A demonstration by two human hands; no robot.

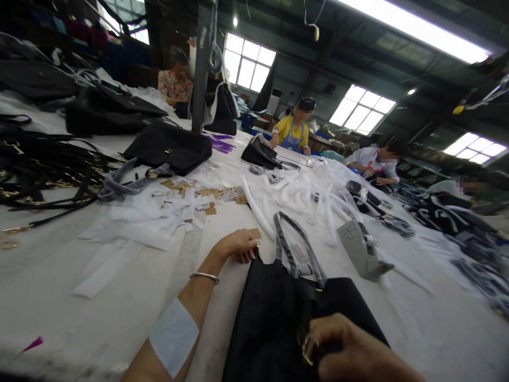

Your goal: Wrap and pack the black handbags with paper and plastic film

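A black handbag [270,313] lies on the white table [79,318] right in front of me, its wrapped handles [296,249] pointing away. My left hand [237,245] rests at the bag's far left corner, fingers curled onto its top edge by a small metal fitting. My right hand [350,350] is low at the near edge, fingers pinched on a gold metal ring [307,350] at the bag's right side. A silver bangle and a white patch sit on my left forearm.
White paper strips [151,217], brown tags [207,193] and white foam tubes [294,191] litter the table. Black straps [43,175] pile at left; other black bags [170,146] lie beyond. A grey pole [201,69] stands behind. Several people work at the far side.
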